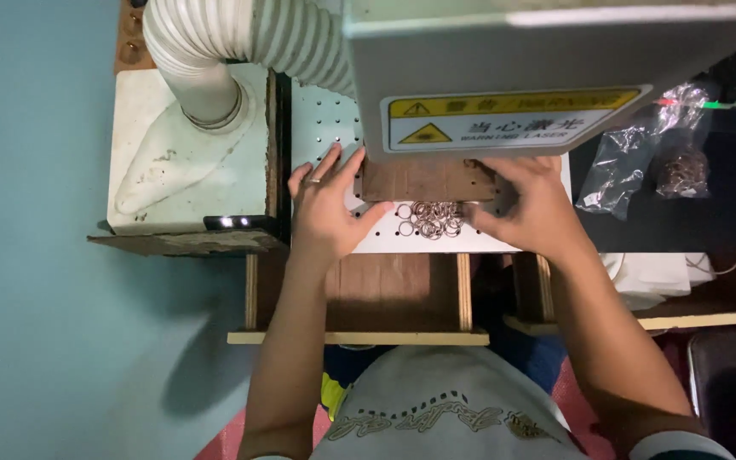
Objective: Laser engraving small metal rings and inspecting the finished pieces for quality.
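My left hand (327, 204) rests flat on the white perforated plate (321, 119), fingers spread, its fingertips against the left edge of a brown wooden block (423, 181). At the block's right edge is my right hand (531, 203), fingers curled against it. A heap of small metal rings (434, 218) lies on the plate between my hands, just in front of the block. The grey machine head (547, 60) with a yellow warning label hangs over the block and hides its far part.
A white ribbed hose (240, 43) runs into a white funnel hood (185, 162) at left. Clear plastic bags (649, 162), one with rings in it, lie on a black surface at right. A wooden frame (359, 336) is below the plate.
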